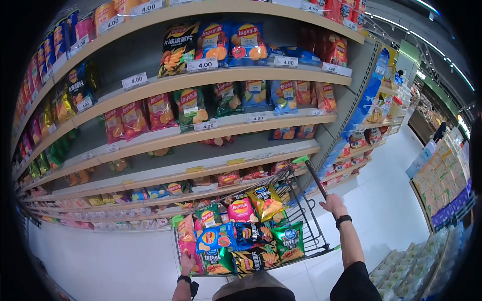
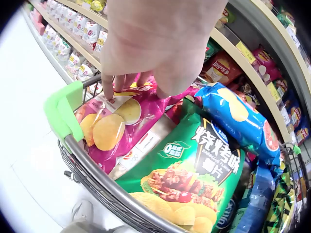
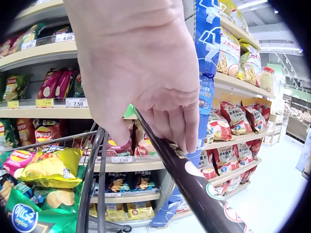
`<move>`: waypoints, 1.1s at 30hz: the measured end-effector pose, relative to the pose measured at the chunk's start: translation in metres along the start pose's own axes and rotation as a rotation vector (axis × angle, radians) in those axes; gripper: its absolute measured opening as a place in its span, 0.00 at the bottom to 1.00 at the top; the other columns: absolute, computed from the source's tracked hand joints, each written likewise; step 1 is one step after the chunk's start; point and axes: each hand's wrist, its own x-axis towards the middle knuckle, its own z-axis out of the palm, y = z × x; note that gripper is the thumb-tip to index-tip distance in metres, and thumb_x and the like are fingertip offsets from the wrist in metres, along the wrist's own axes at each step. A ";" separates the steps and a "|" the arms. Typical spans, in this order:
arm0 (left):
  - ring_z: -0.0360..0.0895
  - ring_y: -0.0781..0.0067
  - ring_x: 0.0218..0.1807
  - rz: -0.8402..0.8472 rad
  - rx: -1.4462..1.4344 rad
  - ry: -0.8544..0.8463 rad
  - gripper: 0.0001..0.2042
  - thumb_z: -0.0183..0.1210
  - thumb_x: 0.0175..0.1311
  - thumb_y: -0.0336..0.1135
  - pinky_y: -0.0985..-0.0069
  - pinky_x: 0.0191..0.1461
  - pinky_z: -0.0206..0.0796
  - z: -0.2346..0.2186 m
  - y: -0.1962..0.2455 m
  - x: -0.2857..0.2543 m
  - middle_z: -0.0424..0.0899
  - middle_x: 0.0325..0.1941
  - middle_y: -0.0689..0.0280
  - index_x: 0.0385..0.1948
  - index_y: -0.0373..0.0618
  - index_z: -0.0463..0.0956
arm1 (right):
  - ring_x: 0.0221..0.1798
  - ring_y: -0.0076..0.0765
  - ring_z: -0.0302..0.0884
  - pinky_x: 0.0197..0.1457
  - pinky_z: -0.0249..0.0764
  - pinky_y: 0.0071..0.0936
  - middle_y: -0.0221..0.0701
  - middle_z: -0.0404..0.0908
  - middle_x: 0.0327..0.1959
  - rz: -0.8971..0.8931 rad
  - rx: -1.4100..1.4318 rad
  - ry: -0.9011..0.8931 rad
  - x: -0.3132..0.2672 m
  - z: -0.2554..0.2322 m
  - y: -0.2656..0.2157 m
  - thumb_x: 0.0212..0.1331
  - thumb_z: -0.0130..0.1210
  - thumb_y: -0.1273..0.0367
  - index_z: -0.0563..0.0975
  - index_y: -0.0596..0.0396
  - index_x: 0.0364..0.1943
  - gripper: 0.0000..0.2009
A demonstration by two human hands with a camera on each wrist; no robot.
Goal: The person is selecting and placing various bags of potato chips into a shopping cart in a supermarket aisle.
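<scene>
A shopping cart [image 1: 316, 236] full of potato chip bags stands in front of me, beside the shelves. My left hand [image 1: 188, 263] is at its left side, with the fingers and thumb on the upper part of a magenta chip bag [image 2: 109, 132]. Next to that bag lies a green chip bag [image 2: 189, 170], with a blue one [image 2: 238, 111] beyond it. My right hand [image 3: 141, 82] grips the dark cart handle [image 3: 194, 187], its fingers curled over the bar. Yellow [image 1: 267, 201], pink [image 1: 241, 209] and black [image 1: 255, 258] chip bags also fill the cart.
Curved shelves [image 1: 160, 134] of chip bags with price tags run along the far side of the cart. A blue end display [image 1: 369, 100] stands to the right. Boxes [image 1: 442, 175] and packaged goods [image 1: 414, 266] line the aisle's right side. White floor [image 1: 361, 195] lies between.
</scene>
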 end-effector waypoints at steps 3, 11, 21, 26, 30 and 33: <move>0.83 0.56 0.41 -0.029 0.101 -0.118 0.17 0.59 0.60 0.40 0.63 0.45 0.74 -0.004 -0.004 0.007 0.85 0.35 0.53 0.45 0.38 0.75 | 0.41 0.58 0.80 0.48 0.76 0.46 0.52 0.82 0.34 -0.061 -0.050 -0.015 0.010 -0.003 0.002 0.52 0.59 0.47 0.82 0.64 0.31 0.27; 0.78 0.49 0.43 0.213 0.162 0.162 0.17 0.57 0.54 0.30 0.59 0.49 0.69 0.014 0.019 -0.007 0.81 0.39 0.50 0.45 0.32 0.73 | 0.39 0.48 0.83 0.44 0.79 0.41 0.42 0.85 0.34 -0.224 -0.202 -0.040 0.024 -0.015 0.015 0.46 0.65 0.50 0.83 0.55 0.32 0.22; 0.69 0.45 0.56 0.248 0.090 0.515 0.17 0.56 0.57 0.29 0.57 0.61 0.60 0.069 0.215 -0.096 0.73 0.54 0.46 0.49 0.34 0.71 | 0.35 0.49 0.82 0.40 0.78 0.41 0.42 0.82 0.28 -0.294 0.054 -0.047 0.047 -0.007 0.061 0.42 0.68 0.53 0.82 0.56 0.26 0.19; 0.67 0.46 0.59 0.254 0.122 0.415 0.19 0.59 0.59 0.34 0.55 0.63 0.57 0.116 0.252 -0.133 0.71 0.58 0.47 0.51 0.36 0.71 | 0.30 0.50 0.81 0.36 0.78 0.41 0.42 0.81 0.22 -0.435 0.033 0.147 0.055 0.012 0.068 0.41 0.67 0.52 0.82 0.55 0.19 0.19; 0.62 0.46 0.65 0.287 0.241 0.418 0.22 0.58 0.60 0.38 0.53 0.69 0.50 0.137 0.259 -0.149 0.66 0.64 0.47 0.53 0.37 0.71 | 0.31 0.52 0.81 0.37 0.78 0.43 0.42 0.81 0.23 -0.445 0.067 0.049 0.057 0.003 0.070 0.41 0.67 0.52 0.83 0.55 0.20 0.19; 0.61 0.46 0.66 0.337 0.324 0.411 0.23 0.58 0.60 0.39 0.53 0.70 0.49 0.138 0.253 -0.148 0.64 0.66 0.47 0.55 0.37 0.69 | 0.31 0.51 0.81 0.37 0.77 0.43 0.40 0.81 0.23 -0.459 0.117 0.015 0.058 0.002 0.076 0.40 0.68 0.51 0.82 0.54 0.19 0.19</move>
